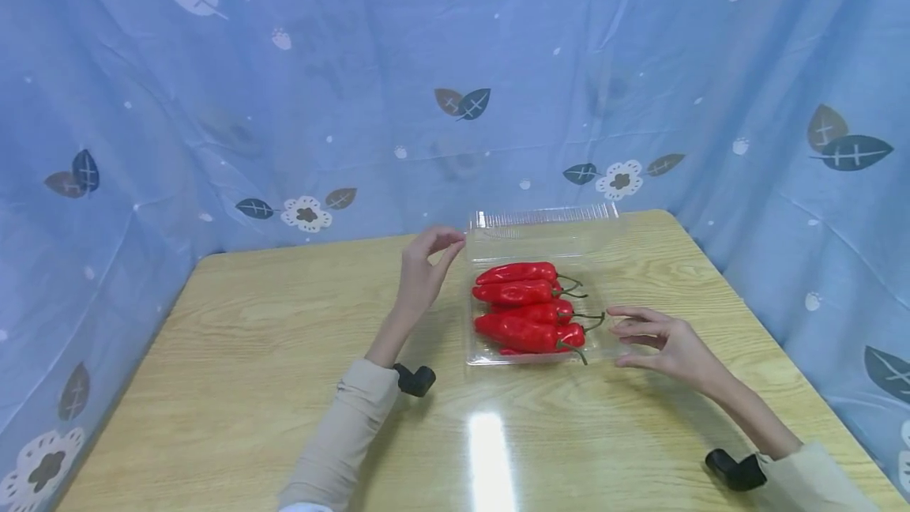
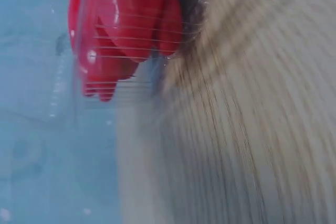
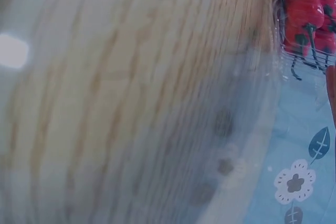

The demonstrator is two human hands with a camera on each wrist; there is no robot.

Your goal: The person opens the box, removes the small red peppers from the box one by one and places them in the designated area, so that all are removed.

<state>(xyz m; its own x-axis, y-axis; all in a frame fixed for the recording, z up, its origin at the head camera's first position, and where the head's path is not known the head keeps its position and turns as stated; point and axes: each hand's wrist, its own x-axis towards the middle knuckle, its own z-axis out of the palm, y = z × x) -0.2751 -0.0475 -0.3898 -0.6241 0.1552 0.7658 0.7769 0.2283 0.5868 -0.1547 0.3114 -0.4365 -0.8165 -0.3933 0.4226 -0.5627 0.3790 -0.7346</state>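
Blue cloth [image 1: 398, 46] with printed leaves and flowers walls the back and sides; wood-grain desk [image 1: 298, 314] below. On the desk, right of centre, a clear plastic box [image 1: 490, 361], hinged lid [image 1: 543, 217] raised at its far side. Right hand [image 1: 661, 342] just beside the box's right edge: fingers bent loosely, thumb apart from them, palm free, nothing gripped; contact with the rim cannot be told. Left hand [image 1: 425, 263] at the lid's left edge: thumb and forefinger brought together, pinching the clear plastic there; fingertips out of sight in the left wrist view. Red peppers [image 1: 522, 332] heaped inside the box, lying crosswise, tips left. Smallest: green stems [image 1: 572, 347], pointing right, some reaching near the right hand's fingertips.
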